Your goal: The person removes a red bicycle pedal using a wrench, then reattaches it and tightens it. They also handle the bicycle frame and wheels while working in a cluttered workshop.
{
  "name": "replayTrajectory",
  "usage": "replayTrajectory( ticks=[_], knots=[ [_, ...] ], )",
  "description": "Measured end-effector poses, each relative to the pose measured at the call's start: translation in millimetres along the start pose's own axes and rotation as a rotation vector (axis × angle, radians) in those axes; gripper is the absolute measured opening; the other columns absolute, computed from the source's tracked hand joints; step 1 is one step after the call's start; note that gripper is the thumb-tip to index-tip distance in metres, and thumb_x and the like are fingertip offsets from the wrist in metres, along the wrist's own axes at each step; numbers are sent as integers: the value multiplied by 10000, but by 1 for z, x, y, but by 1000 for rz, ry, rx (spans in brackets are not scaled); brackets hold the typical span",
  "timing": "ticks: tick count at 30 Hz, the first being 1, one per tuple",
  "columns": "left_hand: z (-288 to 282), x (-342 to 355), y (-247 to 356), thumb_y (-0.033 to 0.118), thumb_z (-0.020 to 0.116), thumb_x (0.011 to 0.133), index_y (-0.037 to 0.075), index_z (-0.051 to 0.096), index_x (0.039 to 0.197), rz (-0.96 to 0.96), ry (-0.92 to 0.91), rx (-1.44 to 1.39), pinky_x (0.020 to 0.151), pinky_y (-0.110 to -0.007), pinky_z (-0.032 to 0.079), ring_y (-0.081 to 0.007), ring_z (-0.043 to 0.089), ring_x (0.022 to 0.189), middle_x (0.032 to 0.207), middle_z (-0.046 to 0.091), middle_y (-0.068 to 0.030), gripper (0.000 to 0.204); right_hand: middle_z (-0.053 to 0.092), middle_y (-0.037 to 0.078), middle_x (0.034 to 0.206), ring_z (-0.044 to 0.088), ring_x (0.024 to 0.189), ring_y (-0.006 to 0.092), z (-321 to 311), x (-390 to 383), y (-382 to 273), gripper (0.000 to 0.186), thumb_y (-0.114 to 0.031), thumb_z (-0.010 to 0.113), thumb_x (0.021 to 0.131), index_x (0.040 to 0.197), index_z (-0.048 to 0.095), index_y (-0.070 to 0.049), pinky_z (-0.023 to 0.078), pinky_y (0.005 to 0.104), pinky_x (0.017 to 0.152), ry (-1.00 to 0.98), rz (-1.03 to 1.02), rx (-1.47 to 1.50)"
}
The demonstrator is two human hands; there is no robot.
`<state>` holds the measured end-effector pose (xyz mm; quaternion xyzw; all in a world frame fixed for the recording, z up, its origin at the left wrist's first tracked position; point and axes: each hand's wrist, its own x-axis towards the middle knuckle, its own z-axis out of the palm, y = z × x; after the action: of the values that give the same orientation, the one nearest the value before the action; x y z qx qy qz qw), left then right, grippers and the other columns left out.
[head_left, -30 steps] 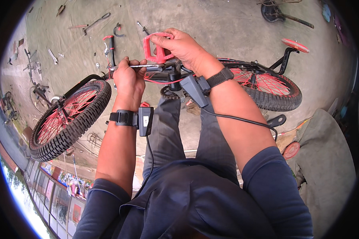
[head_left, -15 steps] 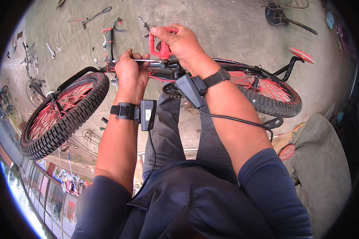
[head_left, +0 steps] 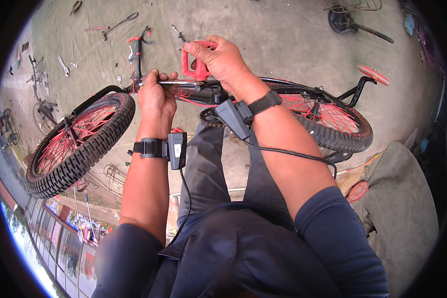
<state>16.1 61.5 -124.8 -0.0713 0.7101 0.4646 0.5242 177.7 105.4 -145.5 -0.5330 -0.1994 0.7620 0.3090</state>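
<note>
Red pedal (head_left: 200, 72): upright over the bicycle (head_left: 217, 94), its base beside the right end of the silver tool (head_left: 184, 83); threaded in or merely resting there, impossible to tell.
Right hand (head_left: 226, 62): thumb and fingers closed on the pedal's outer frame, little gap left.
Left hand (head_left: 156, 95): fingers curled nearly closed round the silver tool.
Tool's lie: roughly level in view, from the left palm across to the pedal's base.
Shift within the last half second: left hand, tool and pedal all slightly closer to the body.
Bearing on the work: probably a small adjustment at the pedal's base, with neither grip given up.
Wheels: front wheel (head_left: 74, 133) to the left, rear wheel (head_left: 317, 118) to the right.
Ground: loose spanner (head_left: 63, 65) well apart, beyond the front wheel.
</note>
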Motion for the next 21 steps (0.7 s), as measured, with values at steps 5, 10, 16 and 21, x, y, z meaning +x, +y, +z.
replayTrajectory(
  ticks=[5,10,16,21],
  knots=[
    [0,-15,14,112,528,1011,30,461,1036,334,-96,146,547,-350,568,-263,697,688,756,573,-72,109,664,27,831,599,718,103,3,-6,-3,417,-380,850,816,965,671,-34,500,276,639,93,-28,-97],
    [-3,-20,16,112,532,1009,23,453,1041,371,-140,176,552,-341,575,-265,702,698,797,577,-88,124,661,29,825,598,729,106,5,-4,-4,424,-382,853,812,950,663,-28,498,276,636,145,-52,-197],
    [-4,-22,23,109,536,1008,-2,439,1042,266,-78,170,578,-338,578,-270,708,728,785,581,-97,151,660,41,812,617,742,117,12,-7,-3,411,-359,858,809,928,651,-24,524,286,645,184,-33,-219],
    [7,-46,13,110,534,1013,-25,404,1080,489,-176,219,598,-340,579,-264,709,697,780,586,-103,199,675,55,827,630,755,122,-1,-9,-7,419,-368,857,806,923,654,-21,521,280,654,214,-70,-286]
  ],
)
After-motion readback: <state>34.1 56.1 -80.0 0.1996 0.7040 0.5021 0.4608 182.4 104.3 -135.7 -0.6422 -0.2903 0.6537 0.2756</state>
